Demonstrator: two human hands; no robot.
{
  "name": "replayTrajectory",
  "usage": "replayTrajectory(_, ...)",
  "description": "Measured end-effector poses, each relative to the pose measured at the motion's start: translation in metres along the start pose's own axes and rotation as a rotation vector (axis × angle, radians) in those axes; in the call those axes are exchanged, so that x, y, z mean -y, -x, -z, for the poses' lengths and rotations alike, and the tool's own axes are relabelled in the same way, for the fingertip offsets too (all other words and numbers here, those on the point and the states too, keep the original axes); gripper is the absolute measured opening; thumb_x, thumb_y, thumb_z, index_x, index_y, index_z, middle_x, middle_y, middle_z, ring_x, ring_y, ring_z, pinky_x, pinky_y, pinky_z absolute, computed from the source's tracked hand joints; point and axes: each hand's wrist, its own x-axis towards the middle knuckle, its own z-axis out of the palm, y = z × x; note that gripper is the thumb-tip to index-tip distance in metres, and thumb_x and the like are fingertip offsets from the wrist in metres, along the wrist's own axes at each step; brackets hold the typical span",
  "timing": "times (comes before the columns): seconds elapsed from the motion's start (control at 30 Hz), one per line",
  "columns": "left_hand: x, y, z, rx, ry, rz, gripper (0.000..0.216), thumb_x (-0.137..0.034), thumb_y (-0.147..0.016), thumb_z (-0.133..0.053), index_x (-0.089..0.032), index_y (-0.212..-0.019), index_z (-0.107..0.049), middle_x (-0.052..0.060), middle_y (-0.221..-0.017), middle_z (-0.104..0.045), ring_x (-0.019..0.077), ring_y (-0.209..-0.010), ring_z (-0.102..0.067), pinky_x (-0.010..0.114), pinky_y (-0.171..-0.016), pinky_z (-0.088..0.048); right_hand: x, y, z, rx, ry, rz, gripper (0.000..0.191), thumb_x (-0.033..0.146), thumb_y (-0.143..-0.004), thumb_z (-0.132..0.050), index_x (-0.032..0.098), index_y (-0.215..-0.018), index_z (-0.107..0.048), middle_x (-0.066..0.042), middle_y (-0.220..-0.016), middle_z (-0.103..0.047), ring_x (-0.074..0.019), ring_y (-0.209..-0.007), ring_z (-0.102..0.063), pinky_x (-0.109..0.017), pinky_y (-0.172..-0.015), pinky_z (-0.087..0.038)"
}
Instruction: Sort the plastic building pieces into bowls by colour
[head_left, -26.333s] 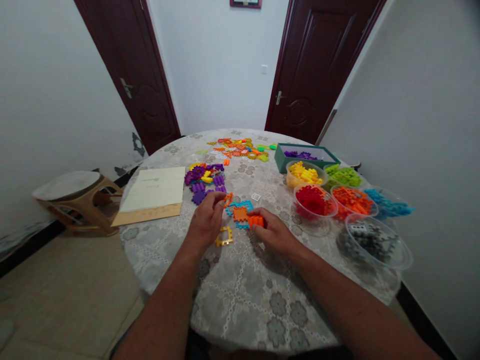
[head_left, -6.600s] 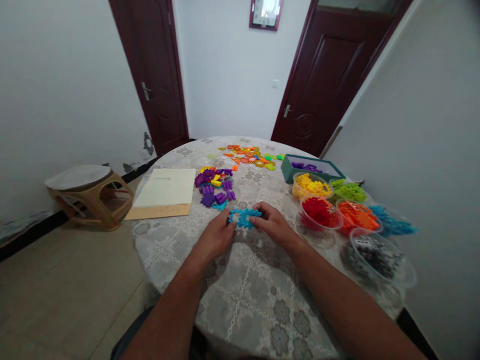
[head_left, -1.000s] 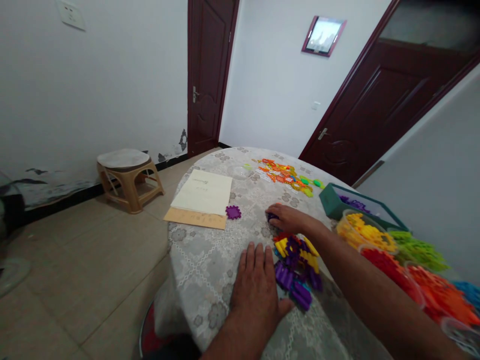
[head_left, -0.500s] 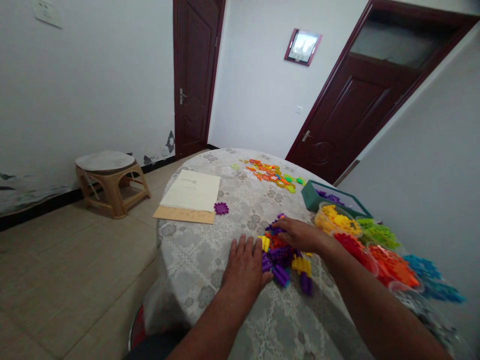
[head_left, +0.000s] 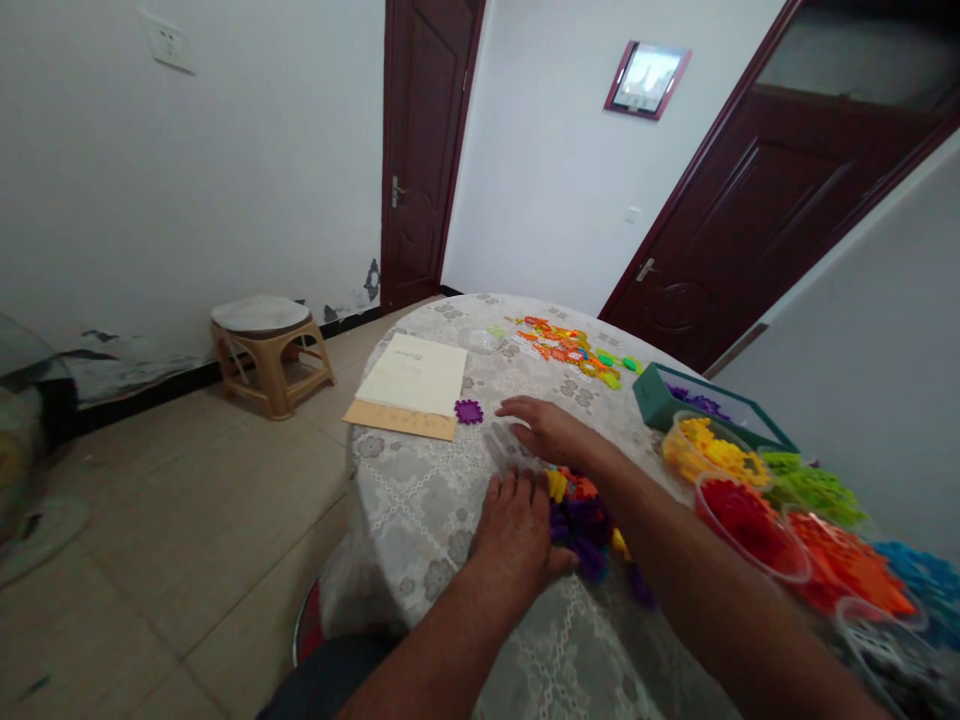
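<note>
My left hand (head_left: 517,535) lies with spread fingers against the left side of a multicoloured build of plastic pieces (head_left: 581,530), purple, yellow and orange. My right hand (head_left: 551,430) reaches across above that build, fingers stretched out and nothing visible in them. Just left of its fingertips, a flat purple toothed plastic piece (head_left: 469,411) rests on the tablecloth by the paper's corner. The right forearm hides part of the build.
Cream paper (head_left: 412,372) overlaps a tan strip (head_left: 401,419) on the round table. Orange, yellow and green pieces (head_left: 562,345) lie at the far side. Along the right stand a green box (head_left: 651,398) and tubs of yellow (head_left: 712,450), red (head_left: 750,525) and orange pieces (head_left: 855,560).
My right hand has left the build and moved left towards the purple toothed piece. My left hand stays beside the build. The whole view has shifted to the right.
</note>
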Motion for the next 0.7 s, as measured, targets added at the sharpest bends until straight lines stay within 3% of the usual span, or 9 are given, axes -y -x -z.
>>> replayTrajectory(0.1,0.0,0.0,0.001,0.0,0.0,0.002,0.105,-0.062,-0.076,-0.081,-0.007,-0.158,-0.043,0.029,-0.163,-0.044,0.0475,-0.155,-0.035,0.062,-0.128,-0.027,0.017,-0.038,-0.025,0.039,-0.001,0.079,0.045,0.009,-0.094,-0.061,0.019,-0.137,-0.07,-0.016,-0.149,-0.064,-0.0264,-0.143,-0.056,-0.045,-0.121,-0.043)
replayTrajectory(0.2,0.001,0.0,0.0,0.0,-0.013,-0.007,0.112,-0.061,-0.069,-0.086,-0.005,-0.156,-0.045,0.03,-0.162,-0.044,0.0488,-0.153,-0.037,0.062,-0.128,-0.028,0.025,-0.051,-0.038,0.102,0.052,0.036,0.044,0.008,-0.091,-0.064,0.017,-0.133,-0.069,-0.015,-0.144,-0.066,-0.0259,-0.137,-0.06,-0.041,-0.118,-0.044)
replayTrajectory(0.33,0.003,-0.002,-0.004,-0.03,-0.022,-0.031,0.114,-0.061,-0.067,-0.089,-0.006,-0.156,-0.045,0.031,-0.16,-0.045,0.0493,-0.151,-0.04,0.063,-0.127,-0.029,0.025,-0.032,-0.031,0.194,0.186,-0.054,0.022,0.016,-0.094,-0.063,0.014,-0.113,-0.073,-0.016,-0.123,-0.07,-0.0262,-0.115,-0.068,-0.036,-0.101,-0.051)
replayTrajectory(0.47,0.003,-0.006,-0.009,-0.049,-0.043,-0.061,0.103,-0.056,-0.075,-0.086,-0.008,-0.156,-0.044,0.029,-0.158,-0.048,0.0467,-0.152,-0.04,0.063,-0.125,-0.031,0.017,0.005,-0.004,0.278,0.207,-0.05,0.013,0.015,-0.089,-0.065,0.014,-0.1,-0.071,-0.014,-0.111,-0.07,-0.0252,-0.103,-0.068,-0.034,-0.092,-0.052)
replayTrajectory(0.57,0.003,-0.009,-0.011,-0.058,-0.056,-0.059,0.094,-0.052,-0.078,-0.085,-0.012,-0.153,-0.046,0.026,-0.154,-0.053,0.044,-0.151,-0.042,0.061,-0.125,-0.03,0.007,0.042,0.024,0.106,0.062,-0.066,0.011,0.013,-0.087,-0.065,0.017,-0.097,-0.069,-0.013,-0.117,-0.068,-0.0231,-0.106,-0.067,-0.035,-0.097,-0.052)
replayTrajectory(0.7,0.003,-0.011,-0.012,-0.06,-0.067,-0.07,0.085,-0.047,-0.082,-0.083,-0.014,-0.152,-0.046,0.025,-0.155,-0.053,0.0428,-0.151,-0.043,0.061,-0.124,-0.031,0.003,0.106,0.055,-0.188,-0.211,-0.119,0.004,0.022,-0.094,-0.063,0.021,-0.096,-0.066,-0.013,-0.141,-0.06,-0.0255,-0.132,-0.058,-0.045,-0.111,-0.047)
